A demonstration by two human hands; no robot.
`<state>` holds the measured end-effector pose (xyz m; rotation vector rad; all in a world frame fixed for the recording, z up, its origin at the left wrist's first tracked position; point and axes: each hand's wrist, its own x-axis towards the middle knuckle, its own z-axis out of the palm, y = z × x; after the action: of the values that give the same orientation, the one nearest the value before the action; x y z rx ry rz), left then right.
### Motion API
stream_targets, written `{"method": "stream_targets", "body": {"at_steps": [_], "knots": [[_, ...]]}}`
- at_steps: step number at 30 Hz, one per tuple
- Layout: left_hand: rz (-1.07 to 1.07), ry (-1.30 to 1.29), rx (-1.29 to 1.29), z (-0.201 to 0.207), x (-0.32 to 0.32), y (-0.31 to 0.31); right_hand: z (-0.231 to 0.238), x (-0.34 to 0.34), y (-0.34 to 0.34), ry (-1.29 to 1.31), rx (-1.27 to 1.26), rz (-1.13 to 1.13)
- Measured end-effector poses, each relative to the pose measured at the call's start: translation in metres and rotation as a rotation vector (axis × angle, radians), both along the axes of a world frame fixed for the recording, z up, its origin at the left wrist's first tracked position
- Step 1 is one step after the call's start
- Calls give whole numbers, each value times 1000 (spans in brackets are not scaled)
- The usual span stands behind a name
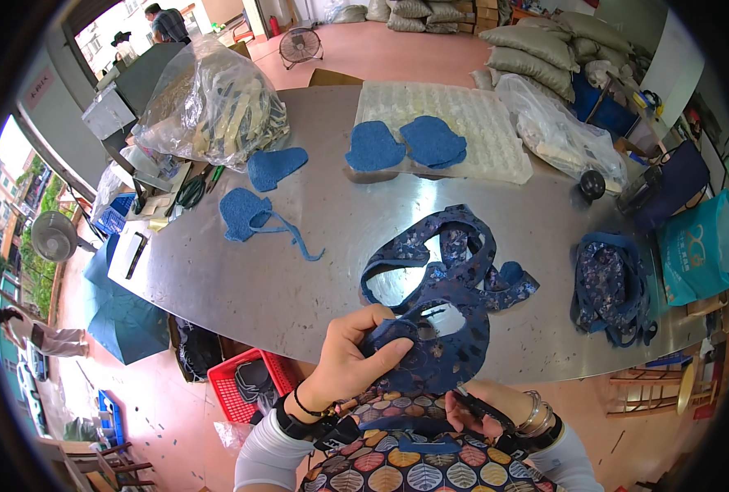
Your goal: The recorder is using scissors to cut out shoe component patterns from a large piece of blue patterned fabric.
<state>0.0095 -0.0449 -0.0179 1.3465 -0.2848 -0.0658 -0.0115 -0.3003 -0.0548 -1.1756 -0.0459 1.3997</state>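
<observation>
A: Where is the patterned fabric piece (461,353) to be found, if it is taken as the centre of the clock?
B: It is held over the near edge of the metal table (537,217). Its left side is pinched by the left hand (346,361), between thumb and bent fingers.

A: And the right hand (500,402)?
B: It is seen at five o'clock, curled around a slim dark tool (483,407). The tip is brought close to the fabric's lower edge; whether it is touched cannot be told, nor can the tool's exact kind.

A: What is shown at twelve o'clock?
B: Looped bands (455,250) of the same dark patterned cloth, spread on the metal. Farther off, two blue pieces (375,148) are laid on a pale ribbed sheet (496,139).

A: At ten o'clock?
B: A blue cutout (246,213), from which a thin strip is trailed. Just beyond it another blue scrap (274,170) is placed, and farther out a clear plastic bag (217,111) is filled with pale pieces.

A: And the other side?
B: Between two and three, a patterned bundle (610,283) is heaped on the table, with a turquoise bag (692,254) stood beyond it. Between eight and nine, a red basket (227,385) is set below table height.
</observation>
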Motion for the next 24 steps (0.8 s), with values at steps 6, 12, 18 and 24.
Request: {"method": "stream_targets", "body": {"at_steps": [6,12,18,24], "knots": [[70,-38,81,3,-2,-4,-4,-8,0,-102,-46,-58],[201,-124,75,-12,-6,-17,17,-3,18,92,-252,-174],[305,-75,-58,-13,-10,-35,14,-6,19,-55,-183,-184],[336,-102,-65,-13,-9,-41,4,-12,22,-54,-149,-248]]}}
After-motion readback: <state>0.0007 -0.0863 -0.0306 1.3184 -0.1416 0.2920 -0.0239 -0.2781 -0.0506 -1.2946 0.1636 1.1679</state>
